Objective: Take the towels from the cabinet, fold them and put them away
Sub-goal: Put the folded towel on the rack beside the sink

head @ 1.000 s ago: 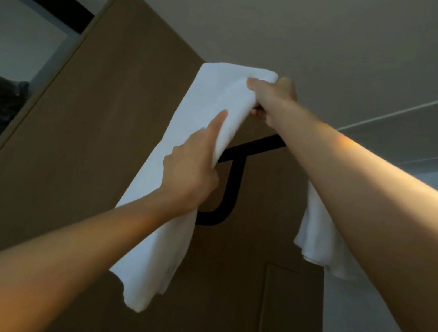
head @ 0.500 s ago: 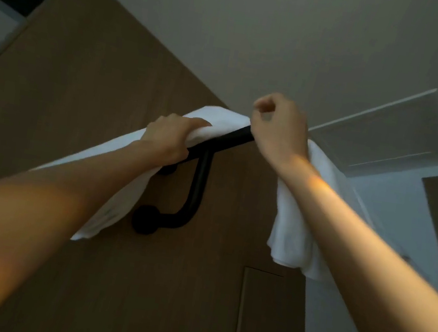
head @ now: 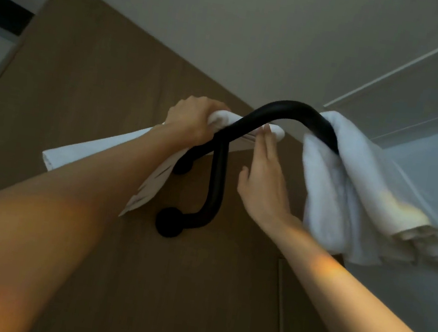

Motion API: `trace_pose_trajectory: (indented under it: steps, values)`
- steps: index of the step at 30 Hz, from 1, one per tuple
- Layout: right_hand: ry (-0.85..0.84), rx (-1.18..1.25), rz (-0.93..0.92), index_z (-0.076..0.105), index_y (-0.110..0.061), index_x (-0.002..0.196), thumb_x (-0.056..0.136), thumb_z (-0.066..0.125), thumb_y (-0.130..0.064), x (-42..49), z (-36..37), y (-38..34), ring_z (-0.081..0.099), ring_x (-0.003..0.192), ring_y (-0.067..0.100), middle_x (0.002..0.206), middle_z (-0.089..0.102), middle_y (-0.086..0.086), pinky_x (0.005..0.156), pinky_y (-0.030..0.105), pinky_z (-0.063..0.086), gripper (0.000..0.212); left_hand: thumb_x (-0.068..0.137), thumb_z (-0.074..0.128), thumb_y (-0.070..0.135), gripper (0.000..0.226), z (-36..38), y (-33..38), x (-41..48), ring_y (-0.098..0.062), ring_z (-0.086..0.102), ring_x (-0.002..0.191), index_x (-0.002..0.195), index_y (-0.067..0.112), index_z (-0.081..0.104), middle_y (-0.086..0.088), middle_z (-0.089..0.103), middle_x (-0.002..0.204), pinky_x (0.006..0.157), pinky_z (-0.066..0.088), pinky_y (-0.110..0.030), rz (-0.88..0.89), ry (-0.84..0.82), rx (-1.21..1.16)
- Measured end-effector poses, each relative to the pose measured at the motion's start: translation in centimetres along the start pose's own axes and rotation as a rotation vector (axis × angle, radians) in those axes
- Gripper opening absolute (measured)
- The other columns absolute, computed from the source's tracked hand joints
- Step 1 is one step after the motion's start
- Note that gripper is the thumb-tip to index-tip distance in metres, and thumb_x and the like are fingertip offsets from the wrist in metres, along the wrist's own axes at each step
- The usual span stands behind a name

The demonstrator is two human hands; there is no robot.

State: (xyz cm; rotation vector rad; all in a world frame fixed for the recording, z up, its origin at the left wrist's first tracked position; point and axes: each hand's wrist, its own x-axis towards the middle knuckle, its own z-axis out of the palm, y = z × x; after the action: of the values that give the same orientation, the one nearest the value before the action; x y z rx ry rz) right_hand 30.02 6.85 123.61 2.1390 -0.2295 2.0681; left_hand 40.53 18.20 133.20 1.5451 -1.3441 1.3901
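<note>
Hanging the towels over a rail seems to be the step in hand, judged from how the cloth lies, though this could equally be a towel being drawn off it; the frame alone does not settle which. At far left a brown cabinet panel [head: 80,94] rises to the ceiling, and a white towel [head: 95,151] stretches from low left up toward the black rail [head: 249,126] fixed to that panel. The left hand [head: 193,119] grips the bunched upper end of this towel just at the rail, its fingers [head: 215,108] curled round the cloth and the knuckles turned up. The rail bends out from two round mounts on the panel and arches to the right. Just right of it the right hand [head: 263,184] is raised with straight fingers, holding nothing; its fingertips [head: 266,133] touch the small end of towel that pokes past the rail. Further right a second white towel [head: 356,192] is draped over the far end of the rail and hangs in thick folds, apart from both hands. As a judgement, the next move calls for the right hand to close on the poking end so that both hands share the cloth, then to even it across the rail without dragging the neighbouring towel loose.
</note>
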Motion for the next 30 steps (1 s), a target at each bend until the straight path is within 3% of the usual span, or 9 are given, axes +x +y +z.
trace_pose_trajectory:
  steps: [2, 4, 10, 14, 18, 20, 24, 26, 30]
  values:
    - [0.038, -0.002, 0.020, 0.007, -0.011, 0.155, 0.092, 0.049, 0.005, 1.5, 0.9, 0.3, 0.012, 0.148, 0.026, 0.163, 0.001, 0.006, 0.110, 0.040, 0.040, 0.077, 0.092, 0.054, 0.028, 0.030, -0.1, 0.2, 0.1, -0.027, 0.061, 0.094, 0.122, 0.034, 0.059, -0.002, 0.063, 0.098, 0.077, 0.049, -0.040, 0.006, -0.023, 0.011]
    - [0.079, -0.048, 0.040, 0.018, -0.009, 0.152, 0.090, 0.048, 0.007, 2.9, 1.6, 0.8, 0.008, 0.149, 0.025, 0.161, 0.010, 0.009, 0.114, 0.041, 0.034, 0.071, 0.091, 0.056, 0.026, 0.030, -0.1, 0.3, 0.1, -0.028, 0.061, 0.095, 0.121, 0.032, 0.060, -0.001, 0.061, 0.096, 0.076, 0.048, -0.039, -0.003, -0.033, 0.029]
    - [0.186, -0.227, 0.059, 0.050, -0.011, 0.127, 0.090, 0.061, -0.014, 5.1, 2.5, 2.3, 0.046, 0.127, 0.028, 0.126, 0.056, 0.010, 0.117, 0.045, 0.024, 0.039, 0.085, 0.059, 0.016, 0.041, 0.4, 0.4, -0.6, -0.027, 0.061, 0.099, 0.122, 0.033, 0.058, -0.001, 0.064, 0.104, 0.075, 0.046, -0.037, -0.011, 0.011, 0.018]
    - [0.100, -0.230, -0.026, 0.046, -0.011, 0.131, 0.095, 0.056, -0.020, 3.9, 2.2, 2.8, 0.052, 0.112, 0.032, 0.127, 0.052, 0.010, 0.098, 0.045, 0.043, 0.038, 0.083, 0.063, 0.012, 0.052, 1.2, 0.1, -1.6, -0.022, 0.061, 0.101, 0.128, 0.036, 0.053, 0.002, 0.064, 0.111, 0.083, 0.053, -0.041, 0.014, 0.017, -0.114]
    - [0.054, -0.149, -0.026, 0.045, -0.011, 0.128, 0.096, 0.056, -0.021, 2.6, 1.9, 2.5, 0.056, 0.105, 0.032, 0.126, 0.051, 0.010, 0.087, 0.045, 0.049, 0.036, 0.079, 0.058, -0.003, 0.067, 1.5, -0.1, -3.9, 0.000, 0.055, 0.098, 0.132, 0.036, 0.046, 0.020, 0.054, 0.109, 0.074, 0.050, -0.018, 0.059, -0.022, -0.454]
    - [0.037, -0.101, -0.004, 0.044, -0.012, 0.125, 0.097, 0.054, -0.023, 1.9, 1.8, 2.2, 0.058, 0.104, 0.029, 0.125, 0.050, 0.008, 0.079, 0.039, 0.051, 0.032, 0.079, 0.058, 0.002, 0.068, 1.6, -0.8, -5.6, 0.014, 0.048, 0.107, 0.138, 0.031, 0.041, 0.024, 0.050, 0.121, 0.083, 0.043, -0.009, 0.072, -0.029, -0.556]
    - [0.027, -0.013, 0.055, 0.043, -0.013, 0.122, 0.099, 0.051, -0.027, 0.0, 2.0, 1.6, 0.054, 0.095, 0.017, 0.119, 0.050, 0.004, 0.061, 0.018, 0.034, 0.028, 0.081, 0.051, 0.040, 0.078, 2.7, -3.2, -8.3, -0.003, 0.019, 0.143, 0.152, 0.034, 0.016, 0.013, 0.022, 0.157, 0.116, 0.021, -0.042, 0.063, -0.058, -0.453]
    - [0.039, 0.065, 0.088, 0.044, -0.013, 0.121, 0.099, 0.051, -0.027, -0.8, 2.2, 1.3, 0.054, 0.094, 0.015, 0.115, 0.049, 0.001, 0.067, 0.024, 0.041, 0.027, 0.092, 0.037, 0.053, 0.064, 2.3, -3.0, -9.2, -0.007, 0.005, 0.147, 0.151, 0.042, 0.011, 0.017, 0.013, 0.159, 0.117, 0.011, -0.054, 0.015, -0.077, -0.447]
    - [0.037, 0.145, 0.135, 0.044, -0.016, 0.112, 0.098, 0.051, -0.028, -2.2, 2.5, 1.3, 0.053, 0.092, 0.015, 0.105, 0.048, -0.003, 0.067, 0.026, 0.039, 0.021, 0.099, 0.009, 0.059, 0.045, 1.0, -2.0, -9.6, -0.027, -0.013, 0.147, 0.143, 0.059, 0.015, 0.008, -0.008, 0.159, 0.117, -0.006, -0.054, -0.251, -0.074, -0.411]
